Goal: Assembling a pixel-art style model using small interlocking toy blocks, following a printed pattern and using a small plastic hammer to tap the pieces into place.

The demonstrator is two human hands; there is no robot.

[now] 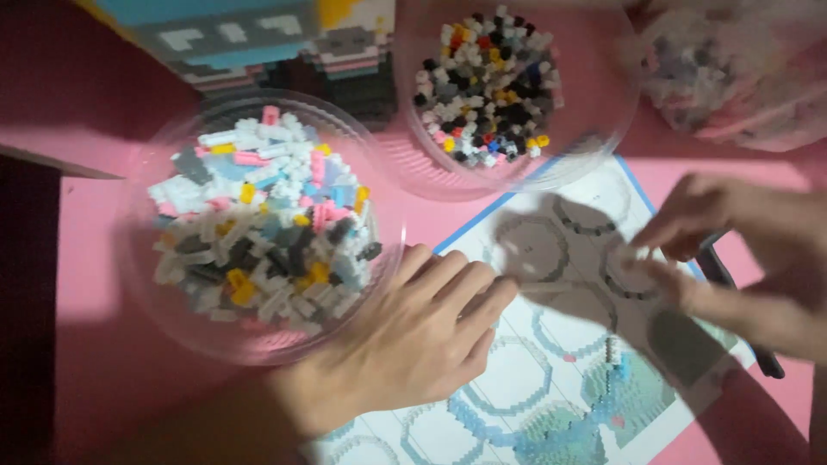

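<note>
Your right hand (732, 258) hovers over the instruction sheet (534, 379) on the pink worktop (95, 258), thumb and forefinger drawn together as if pinching a tiny brick, though blur hides whether anything sits between them. Your left hand (413, 336) lies flat, fingers together, pressing the sheet just beside the big clear bowl (146, 284) of pale bricks. Such a brick would likely be light, hard and slick, so take it by its side walls with your fingertips. A second bowl (603, 138) holds darker bricks. The dark tool (719, 271) under your right hand is mostly covered.
</note>
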